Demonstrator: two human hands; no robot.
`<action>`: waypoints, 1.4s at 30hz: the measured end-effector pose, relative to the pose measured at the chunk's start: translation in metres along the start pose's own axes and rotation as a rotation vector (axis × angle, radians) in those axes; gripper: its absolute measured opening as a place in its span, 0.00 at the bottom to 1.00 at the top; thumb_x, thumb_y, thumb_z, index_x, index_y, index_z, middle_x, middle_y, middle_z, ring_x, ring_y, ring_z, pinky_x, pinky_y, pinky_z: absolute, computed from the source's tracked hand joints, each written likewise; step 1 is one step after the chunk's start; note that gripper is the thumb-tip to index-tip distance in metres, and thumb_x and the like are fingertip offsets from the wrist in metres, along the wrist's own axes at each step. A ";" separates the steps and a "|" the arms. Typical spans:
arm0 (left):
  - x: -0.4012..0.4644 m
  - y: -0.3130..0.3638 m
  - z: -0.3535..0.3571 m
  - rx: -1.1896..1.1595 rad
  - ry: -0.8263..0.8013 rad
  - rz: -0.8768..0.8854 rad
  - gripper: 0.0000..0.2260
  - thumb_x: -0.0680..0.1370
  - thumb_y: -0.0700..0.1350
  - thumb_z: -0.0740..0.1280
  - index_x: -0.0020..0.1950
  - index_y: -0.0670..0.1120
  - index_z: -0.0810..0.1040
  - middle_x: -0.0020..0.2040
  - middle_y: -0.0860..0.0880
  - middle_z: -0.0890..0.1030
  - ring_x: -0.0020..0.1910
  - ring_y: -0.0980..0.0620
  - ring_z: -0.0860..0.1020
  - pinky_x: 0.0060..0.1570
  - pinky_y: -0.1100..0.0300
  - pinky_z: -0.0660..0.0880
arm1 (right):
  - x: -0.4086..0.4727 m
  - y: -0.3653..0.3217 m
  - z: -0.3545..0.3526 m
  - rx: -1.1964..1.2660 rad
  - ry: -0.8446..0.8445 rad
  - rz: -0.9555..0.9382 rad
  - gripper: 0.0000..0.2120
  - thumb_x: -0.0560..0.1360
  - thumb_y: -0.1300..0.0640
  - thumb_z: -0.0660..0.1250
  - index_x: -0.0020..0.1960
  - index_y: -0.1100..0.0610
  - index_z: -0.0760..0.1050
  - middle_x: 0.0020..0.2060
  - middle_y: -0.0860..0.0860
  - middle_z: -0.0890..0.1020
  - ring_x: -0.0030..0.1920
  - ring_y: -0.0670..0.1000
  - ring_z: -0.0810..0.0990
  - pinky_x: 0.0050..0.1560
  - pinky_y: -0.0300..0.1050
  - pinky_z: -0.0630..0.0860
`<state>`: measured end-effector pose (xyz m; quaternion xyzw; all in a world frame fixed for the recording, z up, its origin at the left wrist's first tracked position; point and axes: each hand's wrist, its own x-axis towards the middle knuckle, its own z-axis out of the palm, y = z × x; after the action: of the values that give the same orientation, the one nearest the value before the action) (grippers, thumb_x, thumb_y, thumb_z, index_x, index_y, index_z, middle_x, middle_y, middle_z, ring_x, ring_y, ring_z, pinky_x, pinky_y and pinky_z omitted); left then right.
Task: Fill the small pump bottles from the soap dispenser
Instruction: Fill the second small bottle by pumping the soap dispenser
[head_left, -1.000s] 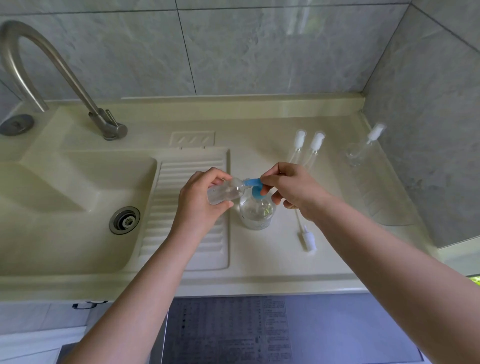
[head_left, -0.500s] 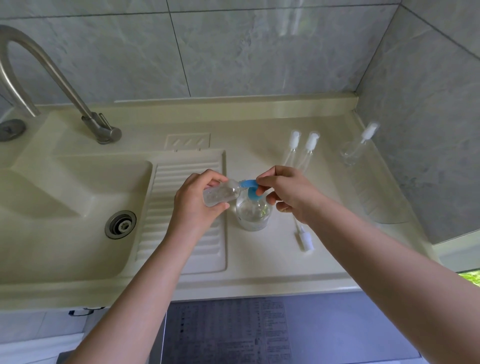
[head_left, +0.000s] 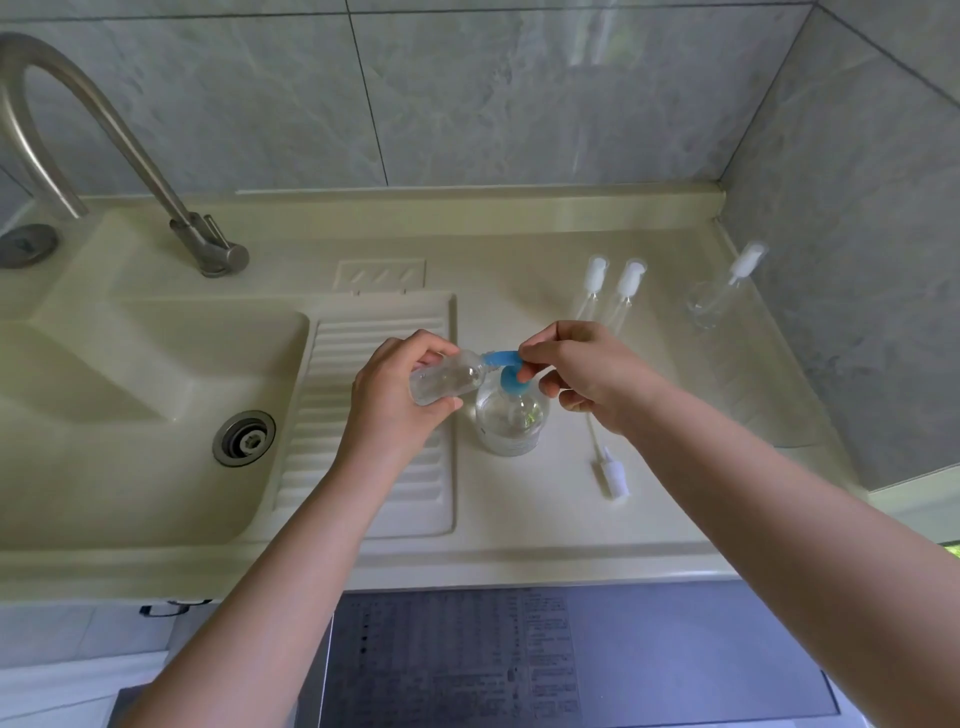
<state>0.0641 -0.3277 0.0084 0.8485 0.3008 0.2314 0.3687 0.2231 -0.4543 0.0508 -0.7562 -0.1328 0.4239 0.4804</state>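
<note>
Left hand (head_left: 387, 402) grips small bottle (head_left: 448, 375) tilted, its mouth at the soap dispenser (head_left: 511, 415) spout, probably to catch soap. Right of the dispenser, right hand (head_left: 587, 376) pinches the blue pump head (head_left: 511, 371).

Brushed-metal faucet (head_left: 130, 150), clear glossy plastic soap dispenser (head_left: 511, 421), smooth cream sink (head_left: 156, 395).

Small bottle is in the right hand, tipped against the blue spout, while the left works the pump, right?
Not quite, the hands are swapped. The head view shows the left hand holding the small bottle tipped against the blue spout, while the right hand works the pump.
</note>
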 end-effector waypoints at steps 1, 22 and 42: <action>0.000 -0.001 -0.001 0.003 0.001 -0.003 0.21 0.64 0.38 0.81 0.52 0.53 0.80 0.51 0.53 0.80 0.50 0.57 0.78 0.54 0.62 0.74 | 0.000 0.001 0.001 -0.009 0.003 -0.011 0.03 0.79 0.62 0.65 0.47 0.57 0.76 0.33 0.50 0.83 0.26 0.47 0.70 0.26 0.38 0.58; -0.001 -0.005 -0.003 0.032 0.006 -0.003 0.21 0.64 0.38 0.81 0.52 0.53 0.80 0.50 0.53 0.79 0.50 0.58 0.77 0.52 0.71 0.70 | 0.001 -0.002 0.000 -0.020 0.007 0.007 0.03 0.78 0.62 0.65 0.47 0.56 0.76 0.32 0.51 0.84 0.26 0.47 0.70 0.27 0.38 0.59; -0.001 -0.007 0.000 0.014 -0.003 -0.008 0.21 0.64 0.38 0.81 0.52 0.53 0.80 0.50 0.54 0.79 0.50 0.61 0.76 0.50 0.75 0.68 | -0.001 0.003 0.004 -0.035 0.031 -0.018 0.03 0.78 0.62 0.65 0.48 0.57 0.77 0.33 0.50 0.84 0.26 0.47 0.71 0.26 0.37 0.59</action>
<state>0.0614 -0.3244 0.0025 0.8502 0.3053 0.2265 0.3642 0.2186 -0.4539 0.0486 -0.7699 -0.1394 0.4052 0.4729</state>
